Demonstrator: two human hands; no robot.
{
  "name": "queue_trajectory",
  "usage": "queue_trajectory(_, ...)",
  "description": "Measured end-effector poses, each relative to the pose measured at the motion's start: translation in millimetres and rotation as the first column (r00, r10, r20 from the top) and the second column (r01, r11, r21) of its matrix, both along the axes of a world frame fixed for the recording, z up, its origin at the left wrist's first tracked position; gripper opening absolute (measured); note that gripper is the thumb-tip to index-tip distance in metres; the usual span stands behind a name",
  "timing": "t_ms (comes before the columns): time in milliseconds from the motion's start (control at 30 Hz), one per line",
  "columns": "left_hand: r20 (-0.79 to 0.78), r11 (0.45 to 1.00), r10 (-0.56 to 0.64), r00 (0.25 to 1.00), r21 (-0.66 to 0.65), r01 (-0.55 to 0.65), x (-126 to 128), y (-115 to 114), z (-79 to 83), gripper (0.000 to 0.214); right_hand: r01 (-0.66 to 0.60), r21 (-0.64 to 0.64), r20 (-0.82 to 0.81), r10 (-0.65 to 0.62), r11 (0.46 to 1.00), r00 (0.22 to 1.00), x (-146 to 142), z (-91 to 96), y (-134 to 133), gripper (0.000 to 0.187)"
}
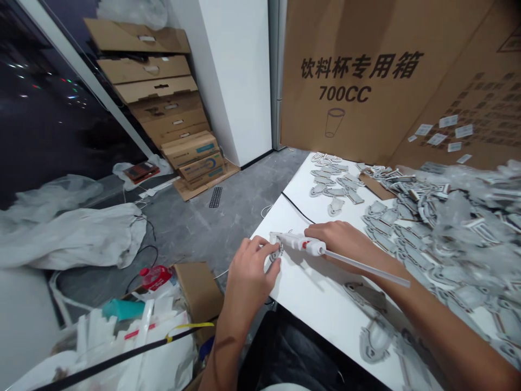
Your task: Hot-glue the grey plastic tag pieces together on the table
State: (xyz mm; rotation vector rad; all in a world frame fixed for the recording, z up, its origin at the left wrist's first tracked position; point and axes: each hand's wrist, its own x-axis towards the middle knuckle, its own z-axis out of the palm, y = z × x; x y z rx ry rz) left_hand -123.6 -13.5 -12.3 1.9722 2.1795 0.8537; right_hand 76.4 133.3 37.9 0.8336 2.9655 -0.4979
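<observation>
One small part [275, 254] is pinched in the left grip [251, 267], closed between thumb and forefinger. It lies at 2 o'clock from the middle of that hand, over the near edge of the white worktop [301, 277]; whether it rests on the surface cannot be told. The right grip [341, 238] is closed round the white glue gun [311, 247], its fingers partly hidden behind the body. From this grip, the part lies between 8 and 9 o'clock. The gun's nozzle points toward 9 o'clock and sits right by the part; contact is too small to make out. A glue stick [368, 268] juts from the gun's rear toward 4 o'clock, passing in front of the right forearm.

Taking the held part as centre, a black cable [298, 207] runs at 1 o'clock, loose parts [337, 191] lie between 1 and 2, and a heap [423, 206] with clear plastic spreads toward 3. More parts [373, 341] lie at 4 o'clock. The big carton [366, 125] stands between 1 and 2 o'clock, beyond the loose parts.
</observation>
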Motion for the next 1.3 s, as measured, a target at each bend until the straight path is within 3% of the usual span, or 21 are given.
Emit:
queue_trajectory(767, -0.003, 1.000, -0.015, 1.000, -0.022, 0.015, 0.3, -0.3, 1.1, 0.019, 0.114, 0.064, 0.176, -0.124, 0.991, 0.976, -6.6, 0.1, -6.4, 0.018)
queue_trajectory(1300, 0.021, 0.999, -0.015, 1.000, -0.028, 0.015, 0.9, -0.2, -0.1, 0.021, 0.176, 0.075, 0.215, -0.188, 0.982, 0.958, -8.9, -1.6, -5.2, 0.025)
